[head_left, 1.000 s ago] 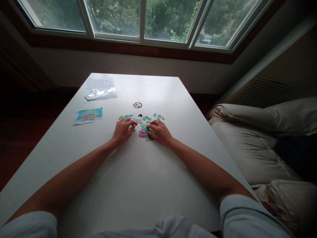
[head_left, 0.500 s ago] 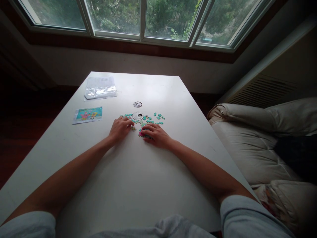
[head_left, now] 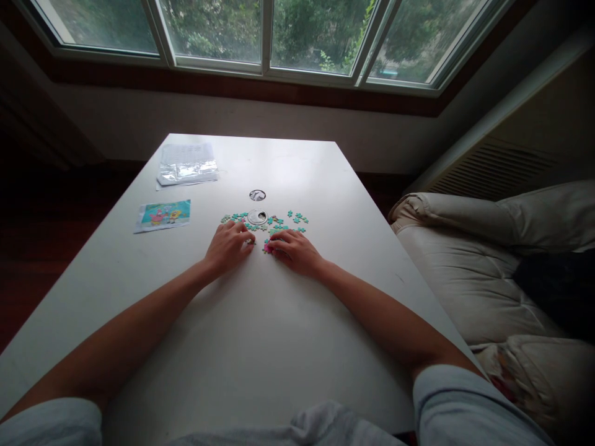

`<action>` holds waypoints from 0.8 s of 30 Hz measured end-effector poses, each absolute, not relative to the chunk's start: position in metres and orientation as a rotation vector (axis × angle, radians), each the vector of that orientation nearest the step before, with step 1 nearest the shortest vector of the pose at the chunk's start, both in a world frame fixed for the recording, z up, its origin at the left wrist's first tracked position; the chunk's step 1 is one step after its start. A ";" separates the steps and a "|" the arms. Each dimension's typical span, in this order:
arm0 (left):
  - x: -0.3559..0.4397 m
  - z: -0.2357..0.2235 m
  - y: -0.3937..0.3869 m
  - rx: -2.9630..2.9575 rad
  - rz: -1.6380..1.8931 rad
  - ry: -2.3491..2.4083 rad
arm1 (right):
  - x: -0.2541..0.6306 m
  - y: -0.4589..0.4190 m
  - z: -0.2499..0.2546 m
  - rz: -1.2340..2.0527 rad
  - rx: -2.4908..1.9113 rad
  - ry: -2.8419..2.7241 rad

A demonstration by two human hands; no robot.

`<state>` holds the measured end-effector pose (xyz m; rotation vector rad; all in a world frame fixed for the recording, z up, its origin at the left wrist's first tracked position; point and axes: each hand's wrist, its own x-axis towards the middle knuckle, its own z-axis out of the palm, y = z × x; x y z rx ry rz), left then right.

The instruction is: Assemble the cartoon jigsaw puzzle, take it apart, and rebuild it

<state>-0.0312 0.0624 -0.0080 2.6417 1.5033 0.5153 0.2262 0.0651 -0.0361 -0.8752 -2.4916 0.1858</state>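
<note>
Several small teal and pink jigsaw pieces (head_left: 279, 222) lie scattered in the middle of the white table (head_left: 260, 334). My left hand (head_left: 227, 244) rests palm down at their near left edge, fingers curled onto the pieces. My right hand (head_left: 292, 249) lies beside it, fingers flat and pressing on a joined cluster of pieces (head_left: 268, 247) with pink in it, most of which is hidden under the fingers. The two hands almost touch.
A colourful reference picture (head_left: 163, 215) and a clear plastic bag (head_left: 186, 167) lie at the table's far left. Two round shiny lids (head_left: 257, 206) sit just beyond the pieces. A cream sofa (head_left: 483, 272) stands against the table's right side. Windows run along the far wall.
My right hand has slid left over the joined cluster, covering most of it. My left hand drew back slightly, then returned toward the middle.
</note>
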 end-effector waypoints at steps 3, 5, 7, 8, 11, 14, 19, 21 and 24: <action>-0.030 -0.008 0.062 2.617 0.518 1.491 | 0.228 0.068 -0.036 0.241 -0.861 -2.437; -0.030 -0.009 0.063 2.583 0.524 1.478 | 0.228 0.068 -0.035 0.267 -0.874 -2.390; -0.030 -0.010 0.063 2.553 0.531 1.462 | 0.229 0.069 -0.035 0.283 -0.899 -2.353; -0.029 -0.011 0.063 2.542 0.534 1.455 | 0.229 0.069 -0.035 0.290 -0.911 -2.339; -0.026 -0.011 0.061 2.534 0.535 1.448 | 0.231 0.070 -0.036 0.303 -0.932 -2.310; -0.022 -0.010 0.057 2.541 0.542 1.445 | 0.232 0.072 -0.039 0.302 -0.950 -2.302; -0.014 -0.005 0.051 2.501 0.595 1.362 | 0.233 0.075 -0.042 0.303 -0.955 -2.329; -0.011 -0.005 0.050 2.441 0.623 1.328 | 0.235 0.076 -0.043 0.319 -0.935 -2.343; -0.005 -0.007 0.049 2.313 0.663 1.284 | 0.237 0.078 -0.043 0.342 -0.928 -2.342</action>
